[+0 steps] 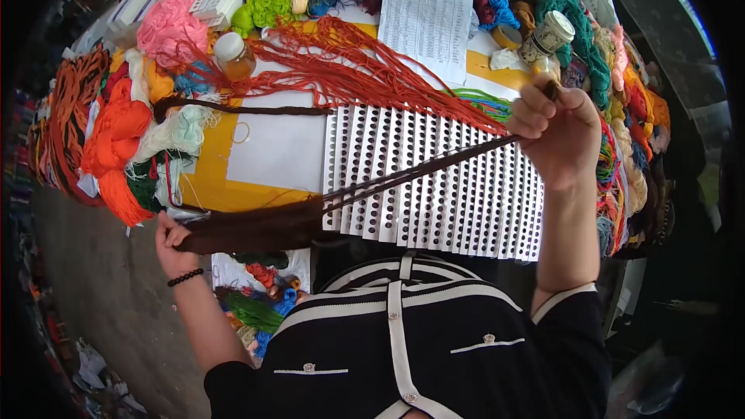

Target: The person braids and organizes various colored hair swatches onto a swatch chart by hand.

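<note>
A wide bundle of dark brown thread (256, 226) stretches from my left hand (172, 247), which is closed around its end at the table's left front edge. Several thinner dark strands run from this bundle up to the right. My right hand (555, 120) is closed on the other end of these strands, raised over the table's right side. Beneath the strands lie white punched cards (434, 221) in overlapping rows, with lines of round holes. Long red threads (365, 70) fan across the table behind the cards. Another dark brown strand (248, 109) lies left of the cards.
A printed sheet (425, 19) lies at the back. A lidded jar (234, 57) stands left, and a patterned cup (548, 35) leans at right. Coloured skeins, including orange (116, 140), pink (174, 19) and teal (555, 0), crowd the edges. A yellow tape roll (507, 36) sits near the cup.
</note>
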`<state>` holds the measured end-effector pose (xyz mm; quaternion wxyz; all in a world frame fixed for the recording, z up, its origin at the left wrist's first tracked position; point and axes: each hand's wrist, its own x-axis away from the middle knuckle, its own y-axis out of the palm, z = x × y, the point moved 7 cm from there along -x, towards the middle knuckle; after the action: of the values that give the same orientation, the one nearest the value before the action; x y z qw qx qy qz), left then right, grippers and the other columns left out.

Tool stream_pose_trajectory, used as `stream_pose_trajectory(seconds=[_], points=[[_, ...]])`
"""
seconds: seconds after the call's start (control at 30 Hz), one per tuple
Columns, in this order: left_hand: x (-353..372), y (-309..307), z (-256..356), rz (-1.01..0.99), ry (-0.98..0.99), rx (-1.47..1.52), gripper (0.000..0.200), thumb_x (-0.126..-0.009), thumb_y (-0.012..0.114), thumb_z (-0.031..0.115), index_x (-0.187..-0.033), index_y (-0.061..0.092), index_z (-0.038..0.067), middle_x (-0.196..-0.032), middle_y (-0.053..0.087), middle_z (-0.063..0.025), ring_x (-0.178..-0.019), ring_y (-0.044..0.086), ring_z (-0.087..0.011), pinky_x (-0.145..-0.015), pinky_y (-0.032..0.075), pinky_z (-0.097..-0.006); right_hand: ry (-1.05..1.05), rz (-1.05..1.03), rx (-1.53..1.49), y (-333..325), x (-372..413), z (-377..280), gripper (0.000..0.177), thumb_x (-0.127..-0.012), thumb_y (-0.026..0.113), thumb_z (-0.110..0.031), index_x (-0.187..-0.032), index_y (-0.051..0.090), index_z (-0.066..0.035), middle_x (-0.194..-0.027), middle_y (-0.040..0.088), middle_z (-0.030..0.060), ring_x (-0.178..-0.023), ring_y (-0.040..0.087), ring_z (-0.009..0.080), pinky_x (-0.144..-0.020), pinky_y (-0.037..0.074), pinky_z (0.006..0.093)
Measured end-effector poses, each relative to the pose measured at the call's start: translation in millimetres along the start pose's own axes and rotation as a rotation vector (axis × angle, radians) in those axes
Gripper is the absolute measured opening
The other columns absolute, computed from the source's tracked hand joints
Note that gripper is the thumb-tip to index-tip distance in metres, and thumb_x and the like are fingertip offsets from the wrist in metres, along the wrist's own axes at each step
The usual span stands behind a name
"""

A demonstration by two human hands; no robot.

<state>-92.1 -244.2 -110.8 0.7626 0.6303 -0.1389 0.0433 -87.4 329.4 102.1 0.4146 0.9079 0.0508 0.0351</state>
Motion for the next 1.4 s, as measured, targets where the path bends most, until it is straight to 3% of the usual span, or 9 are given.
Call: stream_pose_trajectory(seconds=[0.17,0.33,0.43,0.53,0.67,0.73,0.83,1.17,1.4], points=[[33.2,-108.8,99.6,0.714,0.529,-0.218,0.016,-0.090,0.046,0.014,-0.099,0.056,0.005,-0.095,0.066,-0.0036,-0.045,0.040,-0.0037,-0.041,0.031,-0.0163,-0.118,0.550,0.473,-108.0,26.3,-73.5,0.012,-0.086,0.050,-0.016,-0.085,0.054,-0.005,-0.063,0.043,-0.0032,-0.051,0.036,0.0078,-0.047,0.030,0.0214],[52.9,-125.0,151.6,0.834,0.656,-0.620,0.023,-0.090,0.044,0.014,-0.106,0.056,0.005,-0.106,0.064,-0.0010,-0.050,0.035,-0.0052,-0.048,0.030,-0.0176,-0.316,0.703,0.548,-132.7,42.7,-165.9,0.016,-0.087,0.056,-0.015,-0.072,0.050,-0.011,-0.056,0.042,-0.0063,-0.044,0.031,0.0048,-0.040,0.025,0.0200],[66.4,-109.4,156.3,0.926,0.670,-0.773,0.027,-0.090,0.043,0.018,-0.112,0.054,0.006,-0.114,0.062,0.0013,-0.052,0.032,-0.0061,-0.053,0.031,-0.0189,-0.639,0.910,1.170,-147.8,74.7,-247.7,0.017,-0.087,0.057,-0.016,-0.087,0.063,0.000,-0.068,0.055,-0.0017,-0.057,0.047,0.0044,-0.052,0.036,0.0190],[47.8,-55.2,84.7,0.833,0.469,-0.887,0.023,-0.090,0.046,0.018,-0.105,0.057,0.005,-0.106,0.064,-0.0019,-0.052,0.035,-0.0044,-0.049,0.030,-0.0186,-0.792,0.892,1.647,-77.6,57.1,-202.6,0.021,-0.087,0.056,-0.015,-0.095,0.064,0.003,-0.074,0.058,-0.0002,-0.065,0.051,0.0056,-0.060,0.040,0.0189],[-13.4,25.9,-56.0,0.316,-0.087,-0.623,0.023,-0.090,0.048,0.017,-0.106,0.057,0.003,-0.095,0.066,-0.0073,-0.047,0.033,-0.0033,-0.041,0.028,-0.0173,-0.246,0.371,1.642,-25.5,-20.2,-33.4,0.024,-0.083,0.059,-0.019,-0.097,0.064,0.001,-0.082,0.063,0.0055,-0.073,0.056,0.0121,-0.070,0.045,0.0249],[-36.3,71.5,-127.0,0.209,-0.287,-0.691,0.032,-0.093,0.043,0.021,-0.119,0.052,0.005,-0.107,0.063,-0.0070,-0.046,0.029,-0.0025,-0.043,0.029,-0.0164,0.094,0.242,1.550,-27.8,-47.7,47.4,0.023,-0.081,0.064,-0.019,-0.094,0.066,0.001,-0.079,0.065,0.0061,-0.072,0.058,0.0117,-0.067,0.046,0.0267],[-73.2,113.1,-203.2,-0.032,-0.471,-0.886,0.036,-0.093,0.043,0.021,-0.124,0.047,0.004,-0.122,0.054,-0.0122,-0.054,0.036,-0.0017,-0.049,0.033,-0.0149,0.082,0.026,1.579,-27.4,-86.2,121.1,0.024,-0.078,0.067,-0.024,-0.083,0.068,0.000,-0.070,0.065,0.0095,-0.061,0.059,0.0151,-0.060,0.048,0.0309],[-137.2,105.8,-275.4,0.029,-0.466,-1.288,0.037,-0.089,0.053,0.032,-0.117,0.051,0.008,-0.113,0.059,-0.0030,-0.089,0.056,-0.0108,-0.066,0.041,-0.0235,0.247,0.093,1.580,-66.9,-144.7,186.2,0.025,-0.076,0.058,-0.023,-0.077,0.067,0.000,-0.067,0.061,0.0190,-0.064,0.062,0.0315,-0.065,0.049,0.0397],[-161.1,96.1,-293.4,-0.049,-0.283,-1.301,0.030,-0.083,0.059,0.009,-0.111,0.050,0.002,-0.089,0.058,-0.0020,-0.072,0.055,-0.0088,-0.058,0.042,-0.0213,0.376,0.176,1.501,-80.5,-144.8,191.4,0.028,-0.077,0.056,-0.025,-0.080,0.067,0.000,-0.070,0.062,0.0206,-0.069,0.062,0.0331,-0.068,0.049,0.0403]])
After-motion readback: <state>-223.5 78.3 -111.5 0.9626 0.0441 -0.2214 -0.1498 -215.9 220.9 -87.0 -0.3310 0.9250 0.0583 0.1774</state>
